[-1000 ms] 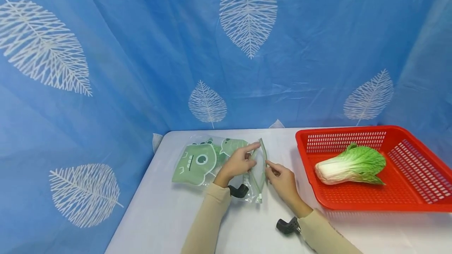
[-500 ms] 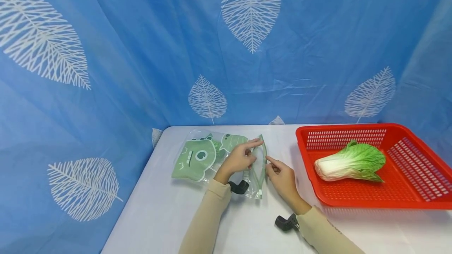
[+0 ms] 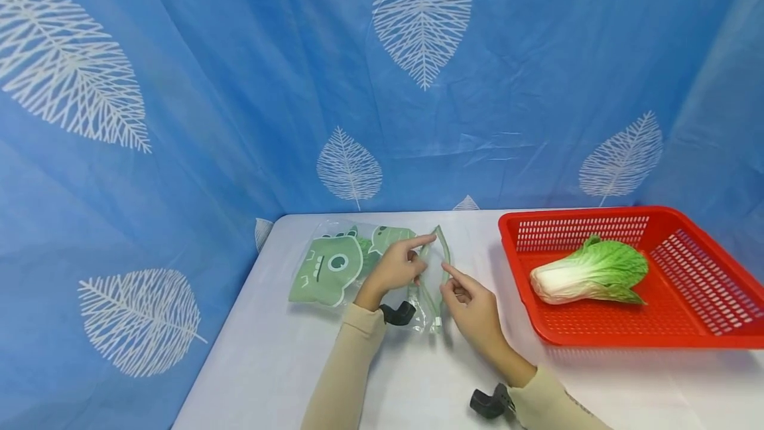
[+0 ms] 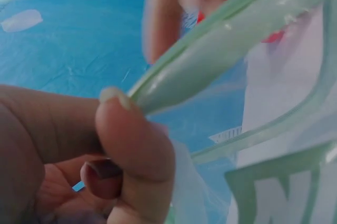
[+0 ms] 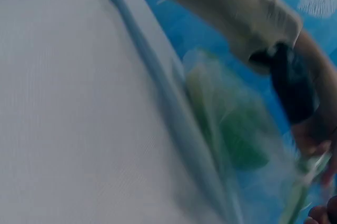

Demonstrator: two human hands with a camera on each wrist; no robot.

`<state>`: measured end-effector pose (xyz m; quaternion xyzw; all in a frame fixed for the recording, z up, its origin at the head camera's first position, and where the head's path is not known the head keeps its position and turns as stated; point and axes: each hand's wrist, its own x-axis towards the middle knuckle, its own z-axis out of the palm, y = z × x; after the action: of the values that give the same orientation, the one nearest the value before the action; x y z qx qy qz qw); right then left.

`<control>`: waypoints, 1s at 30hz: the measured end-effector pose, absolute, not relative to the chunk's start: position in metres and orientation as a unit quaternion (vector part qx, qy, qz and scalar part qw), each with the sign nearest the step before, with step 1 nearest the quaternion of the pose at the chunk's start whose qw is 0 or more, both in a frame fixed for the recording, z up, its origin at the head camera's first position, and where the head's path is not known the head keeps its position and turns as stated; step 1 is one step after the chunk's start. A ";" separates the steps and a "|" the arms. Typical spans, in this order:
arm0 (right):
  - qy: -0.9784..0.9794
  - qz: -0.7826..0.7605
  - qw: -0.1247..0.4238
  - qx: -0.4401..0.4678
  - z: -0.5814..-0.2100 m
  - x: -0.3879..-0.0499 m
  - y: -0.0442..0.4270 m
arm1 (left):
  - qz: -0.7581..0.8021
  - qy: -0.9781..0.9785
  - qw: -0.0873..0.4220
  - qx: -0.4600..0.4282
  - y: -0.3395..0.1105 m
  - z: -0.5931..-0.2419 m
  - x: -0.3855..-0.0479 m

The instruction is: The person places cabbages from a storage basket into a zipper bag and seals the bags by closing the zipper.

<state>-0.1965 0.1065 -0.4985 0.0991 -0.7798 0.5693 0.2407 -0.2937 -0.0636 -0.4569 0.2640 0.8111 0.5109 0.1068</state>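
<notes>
A clear zip bag point(image 3: 327, 271) with a green dinosaur print and green leafy contents lies on its side, its green-edged mouth facing right and standing apart. At the far end of the mouth, my left hand point(image 3: 396, 267) pinches the edge, index finger extended; the left wrist view shows thumb and finger point(image 4: 131, 145) at the end of the green strip point(image 4: 210, 50). My right hand point(image 3: 476, 314) holds the strip's right side about midway, index finger pointing along it; its grip is partly hidden. In the right wrist view the bag point(image 5: 231, 113) looks blurred.
A red perforated basket point(image 3: 633, 340) stands at the right, with a bok choy-like cabbage point(image 3: 587, 272) lying in it. Blue leaf-patterned cloth point(image 3: 268, 85) hangs behind and left of the white table point(image 3: 256, 363). Black devices point(image 3: 398, 314) sit at both wrists.
Both hands have shifted slightly left with the bag's mouth edge. My right index fingertip is a little higher along the strip. The basket and cabbage stay put.
</notes>
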 end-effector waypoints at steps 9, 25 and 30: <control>-0.740 0.614 0.131 0.242 -0.452 -0.170 0.145 | 0.506 0.816 0.112 0.255 -0.066 -0.455 -0.292; -0.929 0.190 0.016 0.318 -0.364 -0.228 0.293 | 0.522 0.801 0.140 0.259 -0.070 -0.453 -0.294; -0.923 0.206 -0.097 0.311 -0.384 -0.254 0.324 | 0.526 0.798 0.136 0.260 -0.071 -0.450 -0.295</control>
<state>-0.2540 0.3241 -0.3844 0.3106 -0.9228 0.2062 -0.0973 -0.2947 -0.0709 -0.4502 0.2600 0.7982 0.5261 0.1359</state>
